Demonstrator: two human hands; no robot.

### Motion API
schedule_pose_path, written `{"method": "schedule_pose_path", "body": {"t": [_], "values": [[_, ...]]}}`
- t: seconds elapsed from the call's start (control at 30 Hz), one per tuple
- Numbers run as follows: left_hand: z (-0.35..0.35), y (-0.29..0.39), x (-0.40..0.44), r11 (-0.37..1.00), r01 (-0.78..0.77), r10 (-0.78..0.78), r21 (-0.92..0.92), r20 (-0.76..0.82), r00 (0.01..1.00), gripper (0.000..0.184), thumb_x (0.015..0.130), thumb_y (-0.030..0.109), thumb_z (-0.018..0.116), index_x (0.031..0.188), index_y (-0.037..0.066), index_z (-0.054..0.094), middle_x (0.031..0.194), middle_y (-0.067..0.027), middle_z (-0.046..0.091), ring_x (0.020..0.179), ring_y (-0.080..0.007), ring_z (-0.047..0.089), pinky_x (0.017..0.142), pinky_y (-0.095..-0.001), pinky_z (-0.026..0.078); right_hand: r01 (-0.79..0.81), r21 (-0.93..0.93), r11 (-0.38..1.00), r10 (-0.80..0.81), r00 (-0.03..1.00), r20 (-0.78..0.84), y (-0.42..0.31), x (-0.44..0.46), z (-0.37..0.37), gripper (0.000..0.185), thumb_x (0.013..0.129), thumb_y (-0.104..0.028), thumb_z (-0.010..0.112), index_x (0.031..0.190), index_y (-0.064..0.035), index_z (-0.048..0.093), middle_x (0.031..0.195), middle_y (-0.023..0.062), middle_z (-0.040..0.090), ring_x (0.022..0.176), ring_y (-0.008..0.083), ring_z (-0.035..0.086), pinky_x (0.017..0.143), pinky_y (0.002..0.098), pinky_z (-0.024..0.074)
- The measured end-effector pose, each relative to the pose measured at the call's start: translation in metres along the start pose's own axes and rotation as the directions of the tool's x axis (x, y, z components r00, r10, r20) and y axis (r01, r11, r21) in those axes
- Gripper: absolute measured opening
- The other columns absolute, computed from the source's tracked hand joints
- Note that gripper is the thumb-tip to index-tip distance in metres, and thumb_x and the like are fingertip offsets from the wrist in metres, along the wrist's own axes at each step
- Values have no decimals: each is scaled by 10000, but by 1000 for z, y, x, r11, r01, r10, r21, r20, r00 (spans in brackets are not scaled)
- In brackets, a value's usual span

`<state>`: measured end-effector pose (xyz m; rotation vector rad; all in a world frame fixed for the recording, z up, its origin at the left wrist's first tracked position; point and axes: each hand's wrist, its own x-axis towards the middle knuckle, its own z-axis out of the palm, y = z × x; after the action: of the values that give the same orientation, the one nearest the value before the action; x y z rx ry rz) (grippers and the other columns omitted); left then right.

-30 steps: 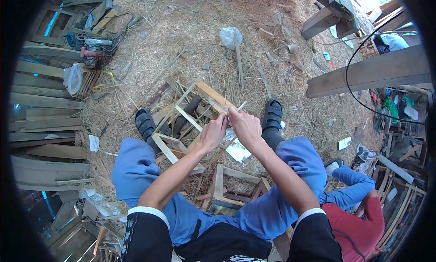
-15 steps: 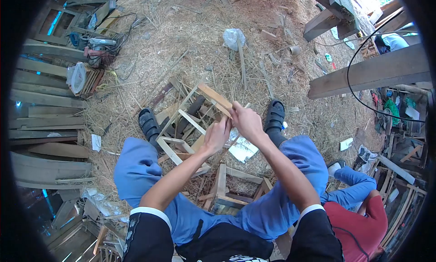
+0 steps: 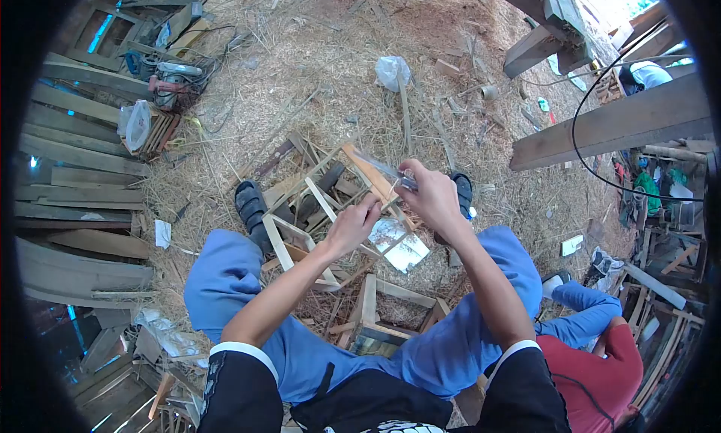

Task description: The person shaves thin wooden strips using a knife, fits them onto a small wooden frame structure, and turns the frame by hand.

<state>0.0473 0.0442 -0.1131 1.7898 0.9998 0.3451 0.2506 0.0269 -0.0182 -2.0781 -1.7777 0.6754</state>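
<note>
Between my feet a light wooden frame [image 3: 277,243] of thin slats stands tilted, with an orange-brown board [image 3: 369,170] along its far right side. My left hand [image 3: 353,226] is closed at the frame's near right end, its fingertips pinched against the wood; anything small between them is hidden. Just right of it, my right hand [image 3: 434,200] is wrapped round a metal tool [image 3: 407,183]. A grey streak from the tool runs over the board, too smeared by motion to show its kind. A white sheet [image 3: 399,245] lies below the hands.
Another wooden frame [image 3: 366,310] stands between my knees. Wood scraps and straw cover the ground. At left are stacked planks [image 3: 82,170] and a power tool [image 3: 169,87]. A thick beam [image 3: 608,129] juts in from the right. A person in red [image 3: 589,373] sits close by my right.
My right hand has come away from the board's end, moving slightly right, and the blurred metal tool now shows in it. My left hand stays at the frame. The view has shifted slightly.
</note>
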Motion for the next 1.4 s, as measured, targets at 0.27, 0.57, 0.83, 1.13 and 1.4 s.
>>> {"method": "schedule_pose_path", "body": {"t": [0.27, 0.57, 0.83, 1.13, 1.4], "values": [[-34, 30, -20, 995, 43, -37, -92, 64, 997, 308, 1077, 313, 534, 1083, 19, 626, 657, -84, 533, 597, -132, 477, 571, -349, 414, 16, 140, 990, -57, 954, 294, 0, 16, -18, 262, 803, -223, 799, 1023, -81, 795, 977, 165, 755, 941, 356, 723, 857, 433, 556], [-79, 75, -36, 995, -45, 56, -85, 125, 991, 315, 1086, 326, 516, 1101, 39, 644, 646, -128, 569, 581, -223, 551, 592, -391, 442, 4, 613, 790, -274, 897, 346, -22, 4, -64, 293, 853, -250, 829, 1060, -49, 779, 988, 33, 663, 954, 158, 620, 842, 334, 482], [-117, 114, -46, 991, -135, 132, 21, 118, 984, 318, 1080, 341, 523, 1093, 56, 663, 667, -195, 605, 597, -364, 618, 603, -451, 480, 111, 701, 704, -379, 894, 240, -33, 8, -54, 341, 911, -250, 740, 1205, -77, 739, 1004, 34, 585, 942, 154, 577, 834, 287, 467], [-116, 103, -54, 993, -50, 44, 110, 58, 997, 328, 1063, 386, 542, 1085, 90, 682, 615, -204, 586, 603, -400, 642, 598, -480, 500, 34, 676, 736, -429, 795, 428, -39, 17, -51, 284, 913, -225, 774, 1125, -38, 747, 1175, 37, 528, 1105, 157, 541, 965, 326, 438], [-119, 106, -62, 990, -47, 47, 132, 3, 999, 285, 1065, 329, 533, 1048, 74, 659, 669, -199, 624, 639, -392, 663, 601, -480, 502, -39, 749, 662, -428, 800, 420, -49, 12, -42, 238, 919, -195, 760, 1094, -34, 747, 1195, 44, 568, 1066, 157, 551, 900, 322, 441]]}}
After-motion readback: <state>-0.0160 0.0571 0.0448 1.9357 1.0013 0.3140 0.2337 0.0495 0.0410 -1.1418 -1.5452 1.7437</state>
